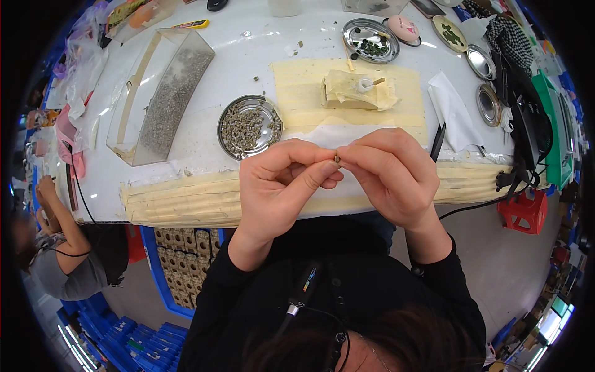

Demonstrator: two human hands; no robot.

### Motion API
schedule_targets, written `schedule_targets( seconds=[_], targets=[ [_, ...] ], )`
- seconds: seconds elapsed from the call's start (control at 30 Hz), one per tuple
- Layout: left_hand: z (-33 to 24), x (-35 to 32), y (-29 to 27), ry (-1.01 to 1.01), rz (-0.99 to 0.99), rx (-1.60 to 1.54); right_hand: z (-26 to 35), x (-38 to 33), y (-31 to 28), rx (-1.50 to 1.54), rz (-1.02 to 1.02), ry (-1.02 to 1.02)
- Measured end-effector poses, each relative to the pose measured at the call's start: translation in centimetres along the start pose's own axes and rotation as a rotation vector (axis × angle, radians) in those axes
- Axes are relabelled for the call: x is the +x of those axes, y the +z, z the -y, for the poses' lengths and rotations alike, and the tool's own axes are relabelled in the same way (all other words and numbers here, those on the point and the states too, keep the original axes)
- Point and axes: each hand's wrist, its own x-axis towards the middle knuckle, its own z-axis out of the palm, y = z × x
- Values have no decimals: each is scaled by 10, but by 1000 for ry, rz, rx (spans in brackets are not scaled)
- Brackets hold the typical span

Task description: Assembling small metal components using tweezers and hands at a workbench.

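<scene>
My left hand (282,186) and my right hand (396,177) meet over the near edge of the table. Between their fingertips is a tiny brass-coloured metal piece (337,159), pinched from both sides; its exact kind is too small to make out. To the left of my left hand, a round metal dish (224,137) holds many small metal pieces of a similar colour. Beyond my hands stands a tape-wrapped block (347,93) with a small white nozzle-like part and a thin stick on top, resting on a tape-covered mat (297,80).
A clear bin (176,93) of small grey pieces stands at left. Farther right are a metal dish (365,31) with dark green bits, a pink round object (404,28), and a white cloth (452,111). A blue crate (162,273) sits below the table; another person (68,248) works at far left.
</scene>
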Motion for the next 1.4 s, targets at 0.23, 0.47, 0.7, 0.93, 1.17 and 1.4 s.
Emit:
schedule_targets(
  seconds=[0.23, 0.47, 0.7, 0.93, 1.17, 1.4],
  targets=[
    [-3, 0, 0, -35, 0, -26, 9, 5, -6, 177, 69, 242],
    [1, 0, -1, 110, 31, 171, 10, 4, -8, 309, 86, 412],
    [2, 0, -5, 160, 98, 287, 8, 7, -17, 319, 185, 409],
    [0, -1, -2, 86, 109, 118, 11, 6, -19, 412, 154, 455],
    [2, -1, -2, 57, 100, 24, 13, 4, -16, 476, 132, 516],
    [1, -2, -2, 49, 99, 35, 15, 2, -16, 477, 128, 543]
  ],
)
